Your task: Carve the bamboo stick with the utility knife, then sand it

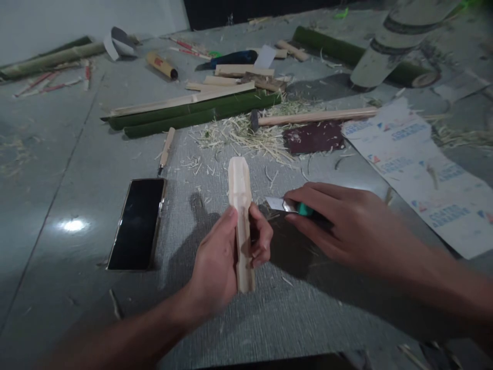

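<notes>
My left hand (219,252) is closed round a pale carved bamboo piece (241,180), held lengthwise away from me. Its far end is wider with a shallow hollow, and the narrower near end sticks out below my fingers. To the right, my right hand (339,216) grips a utility knife (304,209) with a green part on its body. The knife's blade (274,203) is out and points left toward the bamboo piece, a small gap apart from it. Most of the knife's handle is hidden in my palm.
A phone (136,223) lies at left, near a wooden-handled tool (166,149). Beyond are green bamboo strips (200,115), shavings (265,139), a hammer (316,117) and dark red sandpaper (314,137). A printed abrasive sheet (419,154) lies at right, below a bamboo tube (385,51).
</notes>
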`<act>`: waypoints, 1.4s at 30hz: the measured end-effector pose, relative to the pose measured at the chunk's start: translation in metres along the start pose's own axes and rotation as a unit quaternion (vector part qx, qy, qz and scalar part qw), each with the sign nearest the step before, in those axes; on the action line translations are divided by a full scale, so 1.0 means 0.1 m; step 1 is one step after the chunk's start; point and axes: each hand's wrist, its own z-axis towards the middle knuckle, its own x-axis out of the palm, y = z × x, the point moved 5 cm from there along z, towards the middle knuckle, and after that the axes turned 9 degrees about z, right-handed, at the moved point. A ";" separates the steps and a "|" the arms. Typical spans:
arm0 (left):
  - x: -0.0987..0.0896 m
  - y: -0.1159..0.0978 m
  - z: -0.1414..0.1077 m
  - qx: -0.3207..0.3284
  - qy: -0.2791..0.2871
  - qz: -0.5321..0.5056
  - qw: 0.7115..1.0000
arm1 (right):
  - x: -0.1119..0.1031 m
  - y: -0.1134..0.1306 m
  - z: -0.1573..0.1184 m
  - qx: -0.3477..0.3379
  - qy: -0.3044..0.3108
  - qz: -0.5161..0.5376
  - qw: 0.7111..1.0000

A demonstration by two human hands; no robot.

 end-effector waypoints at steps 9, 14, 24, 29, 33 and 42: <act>0.07 0.00 -0.03 -0.027 0.047 -0.036 0.998 | -0.01 0.02 0.02 -0.007 -0.006 -0.001 1.000; 0.07 0.04 -0.04 -0.024 0.092 -0.084 0.992 | -0.01 0.01 0.01 -0.003 -0.002 0.008 1.000; 0.05 0.09 -0.04 -0.040 0.085 -0.089 0.992 | -0.02 0.02 0.02 -0.005 -0.013 0.010 1.000; 0.08 0.08 -0.04 -0.046 0.108 -0.088 0.989 | -0.01 0.01 0.02 -0.007 -0.021 0.010 1.000; 0.06 0.09 -0.03 -0.044 0.091 -0.072 0.992 | -0.08 0.04 0.01 -0.012 -0.046 0.023 0.999; 0.05 0.06 -0.03 -0.026 0.013 -0.015 0.999 | -0.09 0.27 0.00 -0.096 0.002 0.090 0.991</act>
